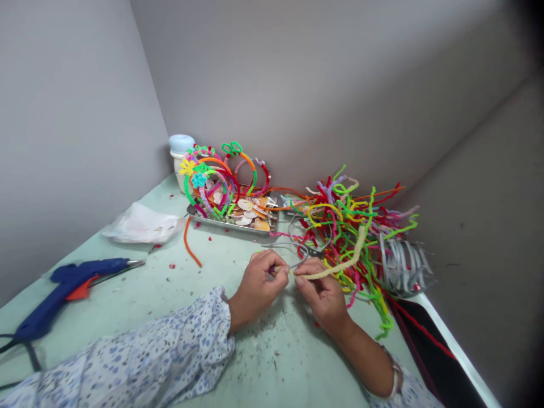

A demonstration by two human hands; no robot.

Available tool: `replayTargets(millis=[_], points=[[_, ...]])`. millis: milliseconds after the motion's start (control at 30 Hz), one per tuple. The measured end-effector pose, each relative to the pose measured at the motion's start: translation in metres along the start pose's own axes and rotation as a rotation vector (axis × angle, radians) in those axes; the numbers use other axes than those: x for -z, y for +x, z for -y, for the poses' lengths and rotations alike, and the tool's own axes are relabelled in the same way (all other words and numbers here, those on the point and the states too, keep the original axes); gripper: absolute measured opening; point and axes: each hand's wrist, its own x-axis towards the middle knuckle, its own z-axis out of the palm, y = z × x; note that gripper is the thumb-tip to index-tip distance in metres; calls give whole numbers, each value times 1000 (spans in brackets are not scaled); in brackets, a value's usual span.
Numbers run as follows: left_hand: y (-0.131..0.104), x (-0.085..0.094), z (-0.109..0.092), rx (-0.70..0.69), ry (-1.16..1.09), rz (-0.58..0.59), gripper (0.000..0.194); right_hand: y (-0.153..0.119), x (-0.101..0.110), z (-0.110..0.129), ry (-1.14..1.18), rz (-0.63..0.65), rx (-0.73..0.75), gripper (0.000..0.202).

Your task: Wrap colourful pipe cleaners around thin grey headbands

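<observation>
Fingers pinched, my left hand (261, 283) grips a thin headband (305, 256), whose grey curve shows just behind my hands. A small purple bit shows between those fingers; the rest of that part is hidden. My right hand (322, 294) is closed close beside it, pinching a cream pipe cleaner (340, 266). The long free end of the pipe cleaner runs to the right and bends upward. Its other end reaches the small gap between my two hands.
Behind are a metal tray (229, 225) of patches and finished headbands (212, 187), and a white jar (181, 158). Colourful pipe cleaners (340, 209) and bare grey headbands (403, 260) pile up at right. A blue glue gun (46, 300), plastic bag (142, 224) and orange pipe cleaner (190, 243) lie left.
</observation>
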Motion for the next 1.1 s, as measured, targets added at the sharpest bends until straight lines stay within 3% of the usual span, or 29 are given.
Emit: replayTargets(millis=[600,900,1100], points=[[-3,-1,1,20,7,-8,13,2,-2,3,37,-22,-97,7],[-2,-1,-3,30,60,-33,12,5,0,5,147,-68,-237,22],[-2,-2,0,-34,96,-61,11,8,-2,9,273,-40,-432,26]])
